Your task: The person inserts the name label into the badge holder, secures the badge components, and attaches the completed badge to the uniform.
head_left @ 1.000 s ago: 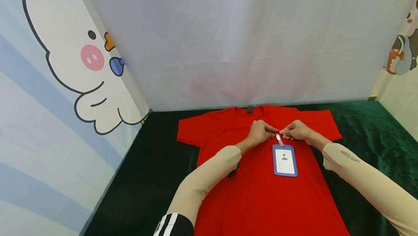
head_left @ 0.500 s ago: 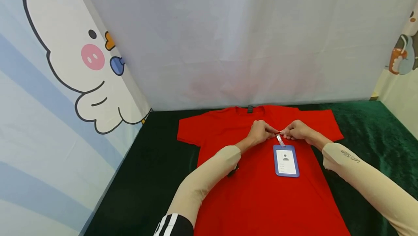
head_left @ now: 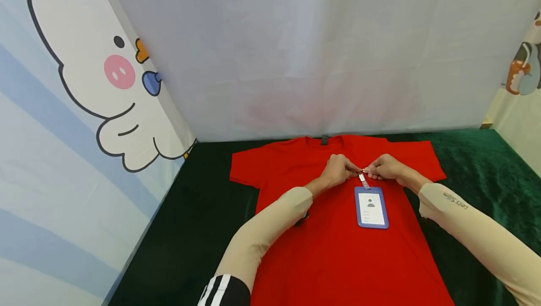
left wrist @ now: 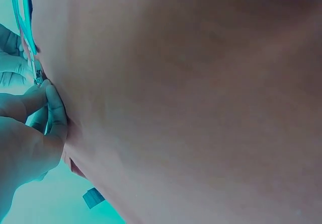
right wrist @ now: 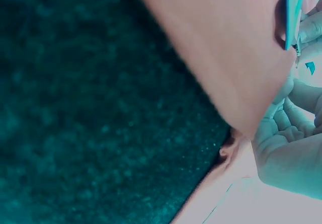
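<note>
A red T-shirt (head_left: 321, 249) lies spread out, collar at the far side. Over its chest is a badge holder (head_left: 372, 207) with a blue-purple frame, a white card and a clear strap leading up to a metal clip (head_left: 361, 176). My left hand (head_left: 336, 170) pinches at the clip from the left. From the right, my right hand (head_left: 384, 167) pinches a raised bit of the shirt beside the clip. Both sets of fingertips nearly meet. In the right wrist view the shirt cloth (right wrist: 241, 58) rises toward the fingers; fingertips partly hide the clip's end.
Dark green cloth (head_left: 203, 212) covers the table around the shirt. A pale curtain (head_left: 296, 61) hangs behind it, with a printed cartoon panel (head_left: 76, 61) at the left. A small black object (head_left: 302, 220) shows beside the left forearm.
The badge holder has shifted very slightly to the right and tilted a little. Both hands stay at the clip, almost unmoved; the head view has moved slightly.
</note>
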Demonstrator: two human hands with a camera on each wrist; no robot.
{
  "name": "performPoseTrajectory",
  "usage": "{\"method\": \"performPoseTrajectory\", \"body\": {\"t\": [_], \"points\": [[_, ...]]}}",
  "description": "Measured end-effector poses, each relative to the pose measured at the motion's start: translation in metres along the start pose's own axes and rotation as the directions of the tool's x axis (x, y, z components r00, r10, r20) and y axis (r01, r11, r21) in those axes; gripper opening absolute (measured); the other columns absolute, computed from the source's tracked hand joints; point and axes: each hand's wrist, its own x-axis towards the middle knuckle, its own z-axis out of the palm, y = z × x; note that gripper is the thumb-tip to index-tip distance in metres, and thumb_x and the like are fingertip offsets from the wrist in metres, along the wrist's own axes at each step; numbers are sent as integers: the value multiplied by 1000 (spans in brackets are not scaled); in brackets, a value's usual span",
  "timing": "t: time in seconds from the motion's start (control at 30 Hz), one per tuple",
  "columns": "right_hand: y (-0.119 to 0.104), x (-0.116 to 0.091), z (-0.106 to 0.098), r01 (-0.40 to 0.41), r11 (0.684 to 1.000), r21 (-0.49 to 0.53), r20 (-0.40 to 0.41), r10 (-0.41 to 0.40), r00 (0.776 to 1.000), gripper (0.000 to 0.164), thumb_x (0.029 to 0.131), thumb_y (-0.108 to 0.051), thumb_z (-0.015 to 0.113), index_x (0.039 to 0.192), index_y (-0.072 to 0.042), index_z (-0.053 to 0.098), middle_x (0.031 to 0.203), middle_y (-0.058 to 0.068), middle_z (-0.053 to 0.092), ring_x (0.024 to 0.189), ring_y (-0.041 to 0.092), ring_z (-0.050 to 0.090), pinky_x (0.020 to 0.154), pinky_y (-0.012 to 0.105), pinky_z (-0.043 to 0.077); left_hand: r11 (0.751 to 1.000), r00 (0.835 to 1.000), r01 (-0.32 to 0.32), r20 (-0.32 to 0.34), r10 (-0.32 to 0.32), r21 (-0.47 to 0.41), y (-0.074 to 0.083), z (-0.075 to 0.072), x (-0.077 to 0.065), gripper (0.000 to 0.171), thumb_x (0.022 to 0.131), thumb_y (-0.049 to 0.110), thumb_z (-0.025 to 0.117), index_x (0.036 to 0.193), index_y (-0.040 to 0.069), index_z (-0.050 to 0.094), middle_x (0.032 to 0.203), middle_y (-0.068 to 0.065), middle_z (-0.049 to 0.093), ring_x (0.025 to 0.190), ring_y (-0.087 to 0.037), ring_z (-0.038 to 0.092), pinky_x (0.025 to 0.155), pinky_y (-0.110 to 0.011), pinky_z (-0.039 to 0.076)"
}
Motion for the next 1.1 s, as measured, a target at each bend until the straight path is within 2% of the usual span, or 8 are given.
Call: {"method": "performPoseTrajectory", "body": {"t": [0.2,0.4,0.53,0.7,0.83,0.9,0.97,1.1], "points": [[1,0,-1,0,1000,18,0,0,1000,33,104,-7,55,122,20,62,76,-4,65,72,8,58,66,15,52,1000,1000,0,6,0,1,1,-1,1,17,92,11,76,109,12,80,105,-4,80,79,-4,60,56,-6,36],[2,-1,-1,2,1000,26,-10,-1,1000,34,104,-6,55,123,21,61,77,-4,66,72,6,58,66,14,53,1000,1000,-9,7,9,-14,0,-1,2,18,92,11,76,110,11,80,104,-5,80,79,-8,63,55,-6,37],[2,-1,0,3,999,38,-18,-2,1000,33,104,-6,55,123,21,61,78,-5,67,71,5,58,66,14,53,999,1000,0,16,1,-41,-3,0,2,18,92,11,75,110,10,80,103,-6,80,73,-6,61,55,-5,39],[4,-3,2,24,999,38,-34,-23,999,34,104,-8,57,124,19,62,78,-6,68,72,5,58,66,13,53,992,997,64,48,-59,-112,-5,-2,2,18,93,11,75,110,11,81,98,-6,81,62,-1,54,54,-7,41],[7,-6,3,31,999,34,-47,-29,998,37,103,-12,59,128,17,62,89,-1,72,75,6,59,69,14,53,977,991,120,76,-108,-175,-6,-4,1,19,93,12,75,111,12,81,98,-5,81,63,1,55,56,-8,43],[8,-6,2,31,999,39,-51,-29,998,39,103,-13,60,129,16,61,94,1,73,76,6,60,70,14,54,960,987,149,91,-131,-237,-7,-3,1,18,93,11,74,111,11,81,99,-5,81,65,1,57,58,-8,45],[10,-6,2,33,998,62,-52,-30,998,40,103,-14,60,131,15,60,98,4,75,76,5,62,71,14,55,922,979,198,114,-170,-331,-8,-3,1,18,93,9,74,110,9,81,100,-8,81,68,0,60,61,-10,50],[10,-6,1,43,993,113,-62,-36,997,40,103,-14,61,133,14,60,106,10,77,75,2,64,73,13,57,801,958,286,159,-238,-526,-12,-5,4,17,92,5,74,107,3,80,100,-15,80,69,-6,66,71,-20,61]]}}
